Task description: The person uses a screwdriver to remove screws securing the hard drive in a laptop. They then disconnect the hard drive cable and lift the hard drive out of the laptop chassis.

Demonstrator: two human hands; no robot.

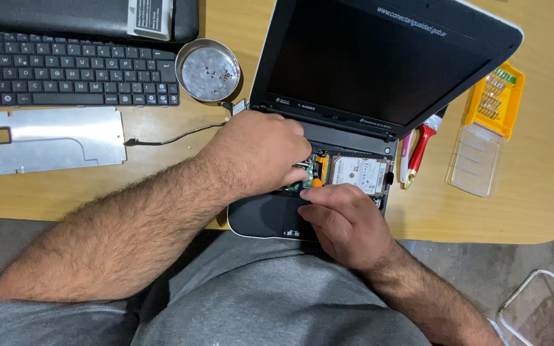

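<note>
— Grey-clad lap nearest the lens; what are the hands doing?
— Left hand [258,154] is curled over the opened small laptop [354,96], fingertips down in its exposed circuit board [302,174]. Right hand [344,221], just beside it, pinches an orange-handled screwdriver [317,182].
— And around them?
— Left of both: detached keyboard [72,70], metal dish [209,70]. Right: red brush [421,147], yellow bit case [495,99].

Your small black laptop [354,96] sits open at the desk's near edge, keyboard removed, its green circuit board [302,174] and silver hard drive [358,173] exposed; the dark screen leans back.
</note>
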